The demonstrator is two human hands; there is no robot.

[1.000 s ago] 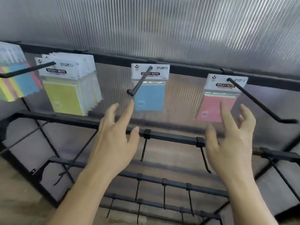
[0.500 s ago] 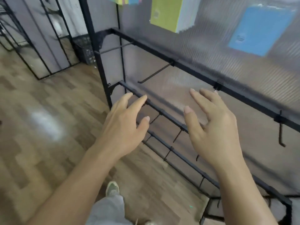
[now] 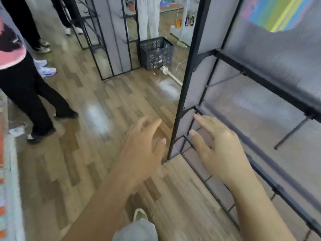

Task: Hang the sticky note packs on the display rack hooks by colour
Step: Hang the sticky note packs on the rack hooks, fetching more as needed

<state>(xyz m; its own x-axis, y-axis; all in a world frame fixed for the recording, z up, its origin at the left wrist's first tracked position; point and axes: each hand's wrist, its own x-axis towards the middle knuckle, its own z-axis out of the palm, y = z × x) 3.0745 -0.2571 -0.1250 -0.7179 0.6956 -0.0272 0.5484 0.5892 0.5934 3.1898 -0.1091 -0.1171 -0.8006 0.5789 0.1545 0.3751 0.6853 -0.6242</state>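
While both hands are held out low in front of the person, neither holds anything: the left hand (image 3: 140,150) hovers over the wooden floor (image 3: 86,153) with its fingers (image 3: 152,124) straight and slightly apart, and the right hand (image 3: 220,150) is spread the same way in front of the lower rails of the display rack (image 3: 185,94). One striped, multicoloured sticky note pack (image 3: 278,13) hangs at the rack's top right, well above the hands; it is too blurred to count how many packs hang there. Two bare hooks (image 3: 225,80) (image 3: 291,132) show plainly on the rails below it. One black crate (image 3: 156,53) stands on the floor behind the rack. One bystander (image 3: 20,84) in black trousers stands at the left.
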